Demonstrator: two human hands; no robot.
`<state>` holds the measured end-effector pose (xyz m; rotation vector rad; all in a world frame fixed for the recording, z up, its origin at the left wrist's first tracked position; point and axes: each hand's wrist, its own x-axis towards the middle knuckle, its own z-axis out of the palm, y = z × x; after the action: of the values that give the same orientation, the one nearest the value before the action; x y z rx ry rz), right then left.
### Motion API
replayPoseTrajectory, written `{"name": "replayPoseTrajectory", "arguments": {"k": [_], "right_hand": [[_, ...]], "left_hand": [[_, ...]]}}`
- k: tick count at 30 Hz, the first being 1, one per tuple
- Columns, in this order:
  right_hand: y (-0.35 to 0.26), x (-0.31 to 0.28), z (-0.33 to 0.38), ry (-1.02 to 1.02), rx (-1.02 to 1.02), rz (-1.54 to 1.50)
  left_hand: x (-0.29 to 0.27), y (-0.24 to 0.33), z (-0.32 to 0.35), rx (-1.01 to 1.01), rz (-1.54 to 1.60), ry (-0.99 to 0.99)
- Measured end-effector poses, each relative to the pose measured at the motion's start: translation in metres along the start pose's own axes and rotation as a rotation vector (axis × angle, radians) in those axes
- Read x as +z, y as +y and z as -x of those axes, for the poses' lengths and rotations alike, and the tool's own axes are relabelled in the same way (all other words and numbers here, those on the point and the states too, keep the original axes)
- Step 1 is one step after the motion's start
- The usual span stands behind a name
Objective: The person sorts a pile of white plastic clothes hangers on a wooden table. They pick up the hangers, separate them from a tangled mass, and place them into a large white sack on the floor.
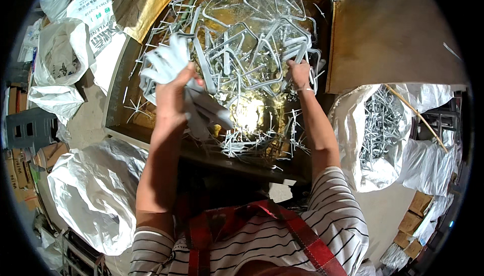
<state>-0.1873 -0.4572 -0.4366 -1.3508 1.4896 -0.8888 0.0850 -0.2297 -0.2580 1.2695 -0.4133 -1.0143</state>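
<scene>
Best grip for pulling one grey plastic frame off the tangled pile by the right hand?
Probably take the grey plastic frame by its outer looped bar, from above, near the right hand. The loops lie flat and interlocked, so only the topmost bar looks free enough to pinch and lift.

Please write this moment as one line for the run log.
left hand: holds bundle of white plastic parts | right hand: reaches into tangled white frames | table
</scene>
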Motion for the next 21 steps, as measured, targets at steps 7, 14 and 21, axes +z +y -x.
{"name": "replayPoseTrajectory", "arguments": {"k": [7, 14, 21], "right_hand": [[-0.098, 0.013, 0.116, -0.259, -0.234, 0.444], [-0.148, 0.012, 0.185, -0.731, -0.662, 0.848], [-0.156, -0.007, 0.202, -0.975, -0.488, 0.566]], "left_hand": [[0.029, -0.044, 0.018, -0.213, 0.089, -0.108], [0.040, -0.051, 0.041, -0.528, 0.360, -0.320], [0.024, -0.068, 0.038, -0.553, 0.403, -0.239]]}}
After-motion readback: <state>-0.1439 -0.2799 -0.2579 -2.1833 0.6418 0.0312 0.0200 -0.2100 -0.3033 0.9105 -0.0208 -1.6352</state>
